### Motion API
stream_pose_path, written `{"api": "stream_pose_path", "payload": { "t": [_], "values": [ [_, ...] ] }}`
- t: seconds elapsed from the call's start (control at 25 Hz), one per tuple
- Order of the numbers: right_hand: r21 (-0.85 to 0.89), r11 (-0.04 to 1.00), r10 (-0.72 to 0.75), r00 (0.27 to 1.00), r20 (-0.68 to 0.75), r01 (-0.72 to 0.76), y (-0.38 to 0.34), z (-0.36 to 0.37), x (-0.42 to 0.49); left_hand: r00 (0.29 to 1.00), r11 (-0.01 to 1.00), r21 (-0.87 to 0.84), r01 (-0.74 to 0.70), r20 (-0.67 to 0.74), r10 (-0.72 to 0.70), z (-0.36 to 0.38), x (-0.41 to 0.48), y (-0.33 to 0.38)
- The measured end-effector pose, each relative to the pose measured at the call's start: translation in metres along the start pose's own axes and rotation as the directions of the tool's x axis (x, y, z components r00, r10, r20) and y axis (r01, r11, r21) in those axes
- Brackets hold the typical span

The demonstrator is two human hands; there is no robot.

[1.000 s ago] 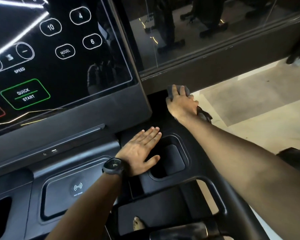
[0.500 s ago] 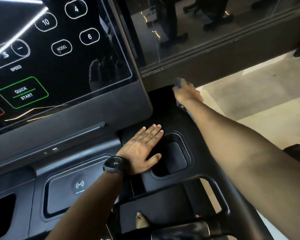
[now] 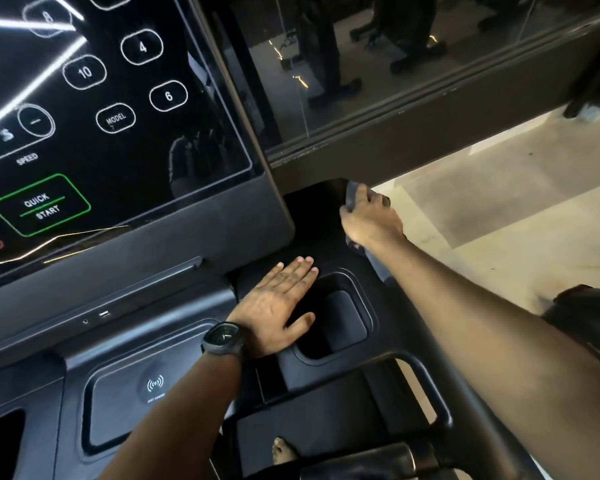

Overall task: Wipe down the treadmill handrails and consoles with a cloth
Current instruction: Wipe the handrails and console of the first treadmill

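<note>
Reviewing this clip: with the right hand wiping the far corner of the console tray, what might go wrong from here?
1. The right hand grips the cloth at the outer edge of the tray; the cloth's loose tail could snag or slip off.
2. The QUICK START button is lit; wiping over it might trigger a start, with a bare foot below.
</note>
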State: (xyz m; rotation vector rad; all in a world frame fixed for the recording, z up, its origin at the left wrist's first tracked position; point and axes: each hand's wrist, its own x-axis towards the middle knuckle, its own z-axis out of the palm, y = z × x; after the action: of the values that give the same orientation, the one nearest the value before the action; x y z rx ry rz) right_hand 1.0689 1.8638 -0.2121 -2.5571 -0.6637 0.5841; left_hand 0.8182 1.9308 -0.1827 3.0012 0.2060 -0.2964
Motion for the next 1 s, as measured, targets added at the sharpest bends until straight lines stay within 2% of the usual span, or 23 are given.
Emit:
{"api": "stream_pose_path", "payload": {
  "t": [0.04, 0.08, 0.16, 0.24, 0.32, 0.36, 0.44, 0.48, 0.52, 0.6, 0.64, 0.72, 0.76, 0.84, 0.88, 0.92, 1.0],
  "values": [
    [0.003, 0.999, -0.037, 0.999, -0.002, 0.037, 0.007, -0.001, 0.0, 1.0, 1.0, 0.005, -0.003, -0.007, 0.003, 0.001, 0.001, 0.0],
    [0.014, 1.0, -0.015, 1.0, 0.025, 0.014, 0.016, -0.006, 0.006, 1.0, 1.0, 0.001, -0.009, -0.012, 0.009, 0.001, 0.0, 0.0],
    [0.048, 0.991, 0.117, 0.989, 0.095, -0.122, 0.022, -0.012, 0.001, 1.0, 1.0, -0.02, -0.008, -0.028, 0.007, 0.001, 0.0, 0.0],
    [-0.026, 0.998, 0.054, 0.996, -0.077, -0.056, 0.023, 0.004, -0.022, 1.0, 1.0, -0.021, -0.001, -0.008, 0.0, 0.0, -0.001, 0.0],
    [-0.041, 0.998, -0.061, 0.986, -0.157, 0.055, 0.02, 0.007, -0.039, 1.0, 1.0, -0.007, -0.005, -0.015, 0.005, 0.001, 0.001, -0.001],
    [-0.04, 0.998, -0.049, 0.991, -0.125, 0.044, 0.022, 0.003, -0.033, 1.0, 1.0, -0.008, -0.008, -0.022, 0.008, 0.002, 0.0, 0.0],
    [-0.008, 0.993, 0.117, 0.993, -0.029, -0.118, 0.017, -0.007, -0.031, 1.0, 1.0, -0.018, 0.002, -0.021, -0.003, 0.001, -0.002, 0.002],
    [-0.067, 0.991, 0.114, 0.99, -0.078, -0.119, 0.015, -0.003, -0.036, 1.0, 1.0, -0.023, 0.008, -0.013, -0.009, 0.0, -0.002, 0.003],
    [-0.131, 0.991, 0.022, 0.987, -0.16, -0.043, 0.012, 0.005, -0.045, 1.0, 1.0, -0.022, 0.009, -0.007, -0.009, -0.001, -0.001, 0.002],
    [-0.138, 0.984, -0.136, 0.974, -0.184, 0.111, 0.013, 0.011, -0.056, 1.0, 1.0, -0.015, 0.002, -0.015, -0.003, -0.001, 0.0, 0.001],
    [-0.095, 0.991, -0.106, 0.983, -0.15, 0.092, 0.019, 0.007, -0.047, 1.0, 1.0, -0.015, -0.001, -0.017, 0.001, 0.0, 0.0, 0.001],
    [0.005, 0.988, 0.151, 0.986, -0.072, -0.151, 0.024, -0.004, -0.041, 1.0, 1.0, -0.025, 0.002, -0.023, -0.002, 0.0, -0.002, 0.002],
    [-0.028, 0.981, 0.189, 0.978, -0.083, -0.192, 0.023, -0.002, -0.047, 1.0, 0.999, -0.032, 0.003, -0.024, -0.004, 0.0, -0.002, 0.002],
    [-0.141, 0.99, -0.001, 0.98, -0.198, -0.028, 0.022, 0.011, -0.07, 1.0, 1.0, -0.03, 0.0, -0.021, -0.001, 0.0, 0.0, 0.001],
    [-0.159, 0.984, -0.107, 0.973, -0.203, 0.075, 0.021, 0.012, -0.077, 1.0, 1.0, -0.028, -0.001, -0.027, 0.001, 0.0, 0.0, -0.001],
    [-0.132, 0.985, -0.137, 0.972, -0.188, 0.114, 0.025, 0.009, -0.069, 0.999, 1.0, -0.028, -0.005, -0.032, 0.004, 0.001, 0.0, -0.001],
    [-0.033, 0.997, 0.063, 0.992, -0.109, -0.067, 0.023, -0.004, -0.063, 1.0, 1.0, -0.026, -0.002, -0.028, 0.002, 0.001, -0.002, 0.0]
  ]
}}
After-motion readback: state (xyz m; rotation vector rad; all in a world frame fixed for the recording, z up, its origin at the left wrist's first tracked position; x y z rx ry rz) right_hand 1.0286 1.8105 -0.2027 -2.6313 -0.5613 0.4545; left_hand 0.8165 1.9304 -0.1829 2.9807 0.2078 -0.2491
